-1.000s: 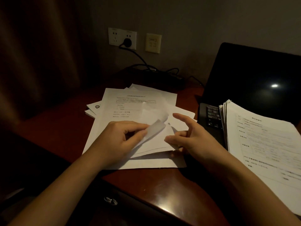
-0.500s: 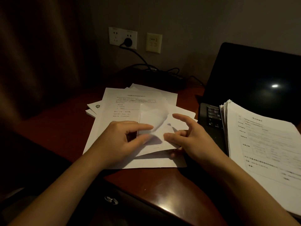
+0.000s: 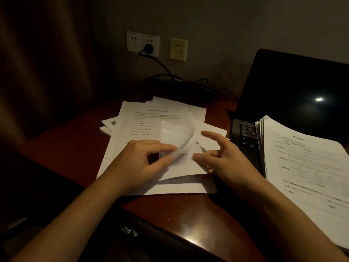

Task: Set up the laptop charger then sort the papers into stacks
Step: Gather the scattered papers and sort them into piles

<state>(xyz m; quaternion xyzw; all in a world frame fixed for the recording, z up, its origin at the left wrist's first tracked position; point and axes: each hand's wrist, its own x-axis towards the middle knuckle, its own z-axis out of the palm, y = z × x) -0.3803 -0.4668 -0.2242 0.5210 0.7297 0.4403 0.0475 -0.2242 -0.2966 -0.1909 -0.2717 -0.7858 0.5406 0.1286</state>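
1. Curling up off the pile, a small white sheet point(image 3: 176, 140) sits mid-desk. Its lower left edge is pinched between the thumb and forefinger of the left hand point(image 3: 139, 163), and its top flops over in a blur.
2. At 3 o'clock of that sheet is the right hand point(image 3: 222, 157). Its fingers are spread and loosely bent, the forefinger reaches out above the paper, and the thumb tip touches a blank page. It holds nothing.
3. Under both hands lies a loose pile of papers point(image 3: 132, 148), fanned out. A printed page is on top, and a few sheets poke out at 9 o'clock.
4. At 3 o'clock of the pile, a thick stack of printed pages point(image 3: 302, 163) lies on the open laptop point(image 3: 292, 95), covering most of its keyboard point(image 3: 247, 135). The screen is dark.
5. At 12 o'clock a black plug point(image 3: 148, 47) sits in the white wall socket point(image 3: 134, 41). Its cable point(image 3: 164, 67) trails down behind the desk point(image 3: 66, 148).
6. A drawer handle point(image 3: 129, 231) glints at 6 o'clock.
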